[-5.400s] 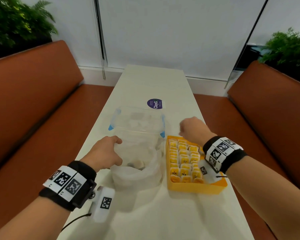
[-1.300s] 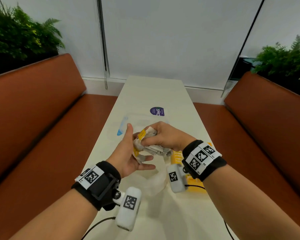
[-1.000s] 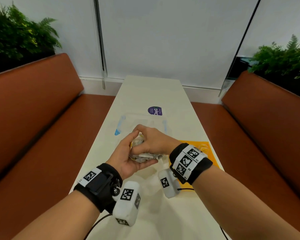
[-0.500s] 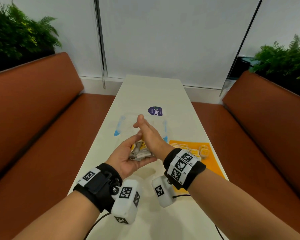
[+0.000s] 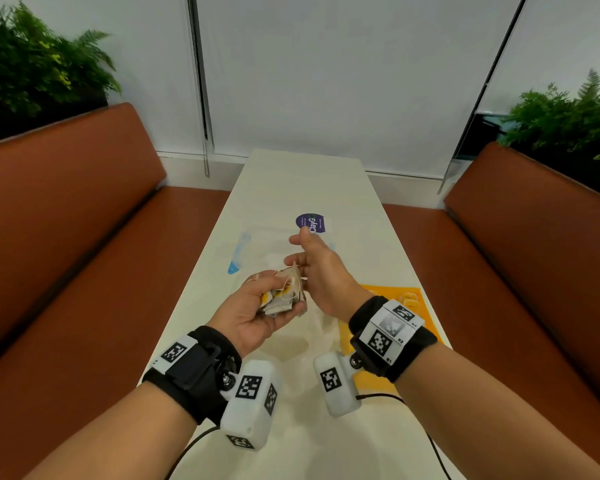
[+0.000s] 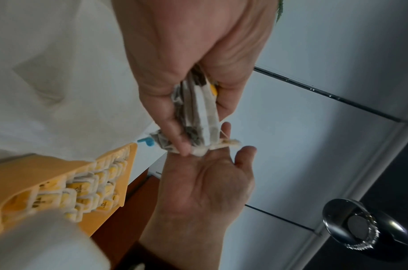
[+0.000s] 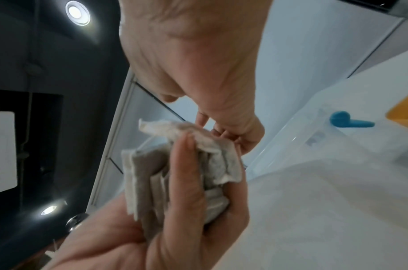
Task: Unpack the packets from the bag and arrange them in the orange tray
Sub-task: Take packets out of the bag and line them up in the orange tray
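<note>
My left hand (image 5: 274, 292) is palm up above the table and grips a bundle of tea packets (image 5: 284, 296), grey-white with yellow tags and strings. My right hand (image 5: 297, 259) is just beyond it, fingers loosely spread and thumb up, fingertips touching the top packet's edge (image 6: 223, 144). The left wrist view shows my right palm open under the bundle (image 6: 196, 118). The orange tray (image 5: 426, 327) lies on the table under my right wrist, with rows of yellow-tagged packets (image 6: 83, 188) in it. The clear zip bag (image 5: 267, 244) with its blue slider (image 7: 346, 122) lies flat behind my hands.
A round purple sticker (image 5: 310, 223) is on the narrow white table (image 5: 302, 181) beyond the bag. Brown benches (image 5: 66, 220) run along both sides, with plants behind them. Camera cables trail from both wrists near the table's front edge.
My right hand was closed over the bundle a second ago; it has let go and spread its fingers, leaving the packets in my left hand. Earlier still, my left hand held the bag.
</note>
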The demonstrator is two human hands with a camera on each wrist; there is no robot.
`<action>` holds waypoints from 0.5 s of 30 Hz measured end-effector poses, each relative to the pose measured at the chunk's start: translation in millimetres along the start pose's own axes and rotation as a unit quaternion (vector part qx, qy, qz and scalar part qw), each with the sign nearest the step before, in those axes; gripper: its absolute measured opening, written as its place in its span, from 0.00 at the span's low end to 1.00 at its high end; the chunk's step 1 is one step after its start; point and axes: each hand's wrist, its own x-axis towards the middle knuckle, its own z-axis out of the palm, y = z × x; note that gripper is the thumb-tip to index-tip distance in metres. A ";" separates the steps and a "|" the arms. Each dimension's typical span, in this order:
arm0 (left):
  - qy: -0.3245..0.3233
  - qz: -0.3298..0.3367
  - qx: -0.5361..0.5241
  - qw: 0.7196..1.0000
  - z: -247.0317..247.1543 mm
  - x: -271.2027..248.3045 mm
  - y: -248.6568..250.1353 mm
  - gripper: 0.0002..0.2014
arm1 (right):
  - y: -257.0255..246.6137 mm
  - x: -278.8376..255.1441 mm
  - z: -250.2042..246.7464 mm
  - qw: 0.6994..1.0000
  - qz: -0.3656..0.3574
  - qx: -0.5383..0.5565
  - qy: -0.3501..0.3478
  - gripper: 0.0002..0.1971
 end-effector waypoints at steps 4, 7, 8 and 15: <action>0.000 0.006 0.015 1.000 -1.8 1.7 1.2 0.12 | -2.9 -3.5 -20.7 1.000 -0.018 0.007 -0.017 0.06; -0.001 0.007 0.019 1.000 -4.7 3.4 2.3 0.10 | -5.4 -12.4 -38.8 0.995 -0.057 -0.054 -0.058 0.20; -0.002 0.007 0.019 1.000 -5.8 4.1 2.4 0.11 | -6.1 -16.5 -43.0 0.991 -0.068 -0.077 -0.083 0.24; -0.045 0.017 0.058 0.997 -3.6 3.1 -0.8 0.15 | -3.1 -29.8 -41.9 0.963 -0.107 -0.221 -0.113 0.25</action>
